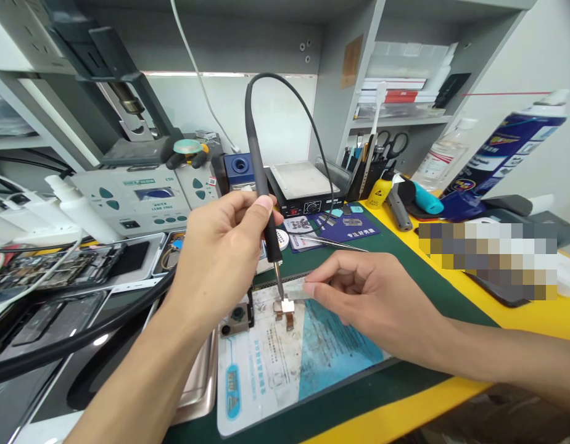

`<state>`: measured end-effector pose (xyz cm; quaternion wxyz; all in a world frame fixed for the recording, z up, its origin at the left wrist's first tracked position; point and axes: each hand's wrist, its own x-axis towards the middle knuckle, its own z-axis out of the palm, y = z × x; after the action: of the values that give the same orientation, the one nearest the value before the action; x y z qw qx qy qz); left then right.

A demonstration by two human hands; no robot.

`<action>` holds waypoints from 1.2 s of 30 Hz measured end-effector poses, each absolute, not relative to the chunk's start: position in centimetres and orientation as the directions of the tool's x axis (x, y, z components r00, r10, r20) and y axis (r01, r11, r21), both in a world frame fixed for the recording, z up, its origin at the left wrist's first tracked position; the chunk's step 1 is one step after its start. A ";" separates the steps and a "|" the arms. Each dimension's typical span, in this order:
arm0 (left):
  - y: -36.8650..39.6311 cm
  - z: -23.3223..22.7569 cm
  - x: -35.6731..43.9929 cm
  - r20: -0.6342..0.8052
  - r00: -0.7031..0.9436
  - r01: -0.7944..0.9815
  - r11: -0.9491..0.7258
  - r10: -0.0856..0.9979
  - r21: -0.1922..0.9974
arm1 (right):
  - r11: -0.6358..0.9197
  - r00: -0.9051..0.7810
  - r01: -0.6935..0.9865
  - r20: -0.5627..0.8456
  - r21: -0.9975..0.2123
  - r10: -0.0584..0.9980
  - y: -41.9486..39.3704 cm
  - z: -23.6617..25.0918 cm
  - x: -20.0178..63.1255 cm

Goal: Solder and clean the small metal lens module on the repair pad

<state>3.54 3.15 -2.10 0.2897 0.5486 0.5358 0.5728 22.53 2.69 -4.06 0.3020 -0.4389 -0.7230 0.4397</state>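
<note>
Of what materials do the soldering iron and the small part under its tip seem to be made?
Soldering iron: the grip looks like matte black rubber or plastic, being dull and dark; the narrow shaft seems metal, as it gleams silver.
Small part: its brown tabs look thin and coppery, perhaps flexible circuit; its bright top may be shiny metal, though glare hides this.

The left grip [220, 246] holds a soldering iron [272, 245], tip down at a small component [288, 306]; the right grip [375, 290] pinches a pale strip [296, 290].
</note>
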 end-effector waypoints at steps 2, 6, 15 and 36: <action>3.1 -2.1 3.5 0.317 -0.229 0.255 -0.257 0.920 0.932 | 0.232 -0.434 0.370 0.054 -0.900 0.899 2.7 -4.1 22.5; 3.1 -2.1 3.6 0.317 -0.231 0.256 -0.257 0.920 0.932 | 0.221 -0.439 0.362 0.044 -0.906 0.897 2.8 -4.1 22.6; 2.9 -2.0 3.3 0.289 -0.231 0.222 -0.239 0.929 0.945 | 0.159 -0.415 0.331 0.007 -0.930 0.910 3.0 -3.5 22.9; 6.7 4.6 1.6 0.515 -0.105 0.795 -0.239 0.851 0.558 | 0.285 -0.341 0.027 0.259 -0.958 0.904 4.4 -1.4 26.6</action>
<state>1.56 6.66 4.57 0.0337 0.6682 0.6158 0.4162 26.64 4.36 -1.35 0.4534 -0.3521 -0.6609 0.4835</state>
